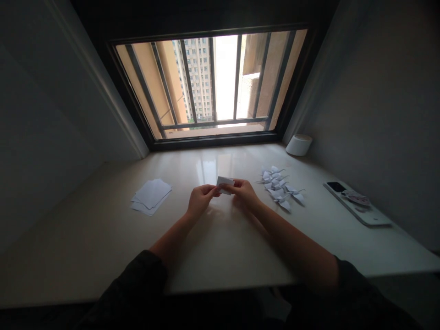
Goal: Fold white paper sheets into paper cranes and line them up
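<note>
A small folded piece of white paper is held up between both hands, above the middle of the table. My left hand pinches its left lower corner with the fingertips. My right hand grips it from the right, thumb across its front face; the fingers behind are hidden. To the right lies a cluster of several folded white paper cranes. A loose stack of white paper sheets rests on the left, its edges out of line.
The pale glossy table ends at a front edge close to my body. At the right lies a phone in a light case. Beneath the barred window, a white cylindrical object stands at the back right corner by the wall.
</note>
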`<state>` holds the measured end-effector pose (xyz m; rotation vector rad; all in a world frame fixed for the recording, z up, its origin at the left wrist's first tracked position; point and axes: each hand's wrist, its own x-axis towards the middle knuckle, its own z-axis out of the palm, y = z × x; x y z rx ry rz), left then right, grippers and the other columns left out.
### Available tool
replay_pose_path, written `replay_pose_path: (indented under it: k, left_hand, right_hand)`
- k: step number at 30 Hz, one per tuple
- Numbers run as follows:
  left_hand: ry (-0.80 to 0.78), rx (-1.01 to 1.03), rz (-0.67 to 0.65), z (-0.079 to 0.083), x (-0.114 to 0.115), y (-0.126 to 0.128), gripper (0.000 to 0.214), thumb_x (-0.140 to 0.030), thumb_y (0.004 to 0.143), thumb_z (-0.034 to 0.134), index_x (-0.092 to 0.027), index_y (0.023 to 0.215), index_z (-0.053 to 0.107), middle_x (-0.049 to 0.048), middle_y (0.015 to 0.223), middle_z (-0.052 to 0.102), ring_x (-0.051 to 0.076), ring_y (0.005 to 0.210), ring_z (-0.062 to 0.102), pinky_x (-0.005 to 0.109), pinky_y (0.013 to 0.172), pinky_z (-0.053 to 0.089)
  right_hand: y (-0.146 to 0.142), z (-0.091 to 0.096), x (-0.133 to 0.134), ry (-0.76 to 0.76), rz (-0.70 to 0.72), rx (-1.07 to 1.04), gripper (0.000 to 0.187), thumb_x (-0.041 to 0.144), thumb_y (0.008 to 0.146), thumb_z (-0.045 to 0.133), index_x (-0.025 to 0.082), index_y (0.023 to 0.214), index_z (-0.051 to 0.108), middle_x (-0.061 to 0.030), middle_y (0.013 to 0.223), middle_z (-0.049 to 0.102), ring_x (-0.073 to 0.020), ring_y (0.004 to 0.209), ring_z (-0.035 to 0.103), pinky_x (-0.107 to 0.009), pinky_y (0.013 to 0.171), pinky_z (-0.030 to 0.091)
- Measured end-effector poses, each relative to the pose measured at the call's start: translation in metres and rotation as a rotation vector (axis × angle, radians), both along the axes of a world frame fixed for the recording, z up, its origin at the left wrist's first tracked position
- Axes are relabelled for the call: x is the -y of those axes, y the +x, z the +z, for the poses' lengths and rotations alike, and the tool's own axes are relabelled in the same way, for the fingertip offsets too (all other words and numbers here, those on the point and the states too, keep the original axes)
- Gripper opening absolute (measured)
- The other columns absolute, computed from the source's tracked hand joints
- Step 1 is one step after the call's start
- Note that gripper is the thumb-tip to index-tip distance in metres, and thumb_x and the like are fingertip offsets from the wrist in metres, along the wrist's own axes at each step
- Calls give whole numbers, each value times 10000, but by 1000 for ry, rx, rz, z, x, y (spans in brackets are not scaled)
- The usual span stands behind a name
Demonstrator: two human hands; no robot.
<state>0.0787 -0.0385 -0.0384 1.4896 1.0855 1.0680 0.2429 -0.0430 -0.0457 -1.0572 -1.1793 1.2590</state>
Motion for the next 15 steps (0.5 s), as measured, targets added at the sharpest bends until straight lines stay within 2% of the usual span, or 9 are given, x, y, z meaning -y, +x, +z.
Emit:
replay_pose_path:
  k: [4,9,15]
  left_hand:
    - [-2,-20,-68,-1,2,0,345,-477,703,641,-147,781,705,84,739,717,212,718,672,314,684,503]
    - [-17,-61,-61,0,3,1,358,-478,738,602,-136,789,696,88,707,714,198,660,666,279,599,482]
    - [-51,-148,-179,5,1,-3,328,-456,744,595,-139,738,683,83,669,708,182,614,657,235,514,423]
  right_hand:
    - [-1,1,0,8,-3,12,418,486,576,733,149,823,716,-74,783,712,-223,761,644,-339,736,474]
    - [1,0,0,32,33,93,394,492,559,735,156,764,726,-56,740,709,-237,788,644,-346,751,464]
    - [8,1,-1,7,73,113,361,462,556,741,144,728,733,-55,705,706,-228,734,640,-336,722,457]
